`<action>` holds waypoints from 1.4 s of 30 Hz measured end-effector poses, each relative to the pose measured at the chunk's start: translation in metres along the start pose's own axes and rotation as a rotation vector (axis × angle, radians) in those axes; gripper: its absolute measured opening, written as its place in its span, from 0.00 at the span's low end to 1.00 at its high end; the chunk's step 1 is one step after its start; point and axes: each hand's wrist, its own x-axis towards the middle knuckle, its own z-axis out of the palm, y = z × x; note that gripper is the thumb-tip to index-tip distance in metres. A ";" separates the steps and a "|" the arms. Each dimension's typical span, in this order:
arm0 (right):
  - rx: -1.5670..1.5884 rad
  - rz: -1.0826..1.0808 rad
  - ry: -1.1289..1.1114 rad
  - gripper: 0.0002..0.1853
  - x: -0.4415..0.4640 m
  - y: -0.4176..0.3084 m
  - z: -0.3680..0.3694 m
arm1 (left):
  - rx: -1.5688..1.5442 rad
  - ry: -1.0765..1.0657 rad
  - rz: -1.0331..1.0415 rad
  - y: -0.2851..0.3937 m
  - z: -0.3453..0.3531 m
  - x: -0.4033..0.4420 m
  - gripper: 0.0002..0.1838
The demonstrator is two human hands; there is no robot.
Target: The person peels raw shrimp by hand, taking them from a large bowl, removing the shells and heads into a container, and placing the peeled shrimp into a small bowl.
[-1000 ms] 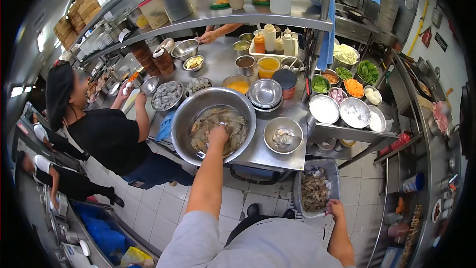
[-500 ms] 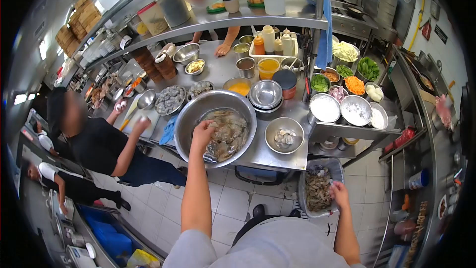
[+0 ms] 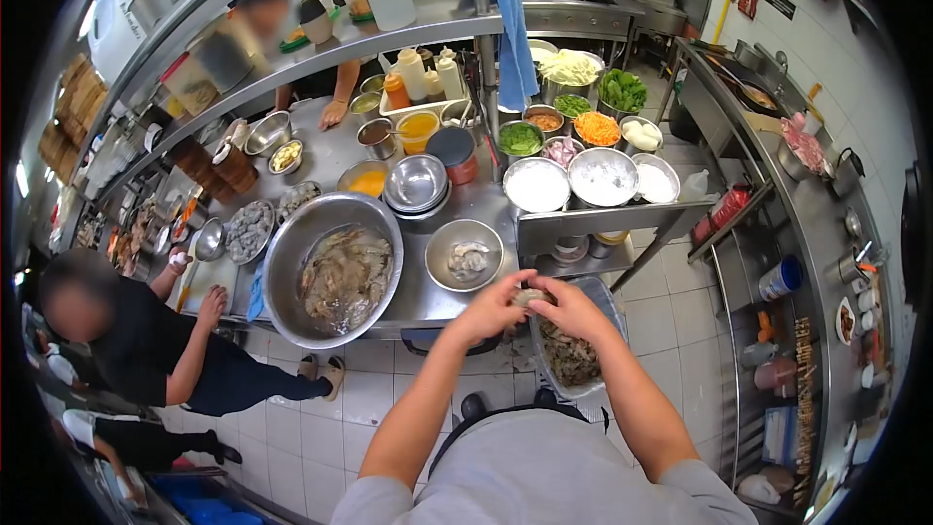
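Observation:
My left hand (image 3: pixel 493 310) and my right hand (image 3: pixel 571 307) meet above the bin, fingers closed around a shrimp (image 3: pixel 531 297) that is mostly hidden between them. Below them, a grey plastic bin (image 3: pixel 618 317) holds shrimp shells and heads (image 3: pixel 569 354). Just beyond my hands stands a small metal bowl (image 3: pixel 436 270) with a few peeled shrimp (image 3: pixel 468 259) in it. To the left, a large metal bowl (image 3: pixel 280 282) contains whole shrimp (image 3: pixel 345 277) in water.
Stacked metal bowls (image 3: pixel 418 183) and a container of yellow sauce (image 3: pixel 417 130) stand behind. Pans of white powder (image 3: pixel 536 185) and shredded carrot (image 3: pixel 597 128) are at the right. A co-worker in black (image 3: pixel 126 331) works at the left; another person's hand (image 3: pixel 333 114) rests across the table.
My left hand has left the large bowl and come right; my right hand has risen from the bin. Both now hold a shrimp together. The view has turned right.

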 end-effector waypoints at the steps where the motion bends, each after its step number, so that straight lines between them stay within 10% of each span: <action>1: 0.102 0.187 -0.101 0.22 -0.006 0.011 -0.003 | 0.223 0.062 0.105 -0.013 0.011 0.011 0.35; 6: -0.013 0.345 -0.087 0.16 -0.044 0.065 0.002 | 0.869 0.224 0.361 -0.038 0.054 0.036 0.25; 13: -0.175 0.283 0.075 0.13 -0.051 0.074 -0.001 | 0.973 0.338 0.530 -0.067 0.072 0.055 0.23; 18: -0.193 0.209 0.087 0.12 -0.045 0.073 -0.003 | 0.556 0.397 0.267 -0.082 0.077 0.064 0.22; 36: -0.224 0.222 0.149 0.11 -0.041 0.073 -0.009 | 0.644 0.284 0.369 -0.067 0.080 0.070 0.20; 38: -0.197 0.208 0.125 0.11 -0.039 0.081 -0.015 | 0.182 -0.012 -0.048 -0.043 0.069 0.063 0.23; 42: -0.189 0.187 0.141 0.11 -0.038 0.107 -0.024 | -0.227 -0.276 -0.100 -0.028 0.050 0.046 0.32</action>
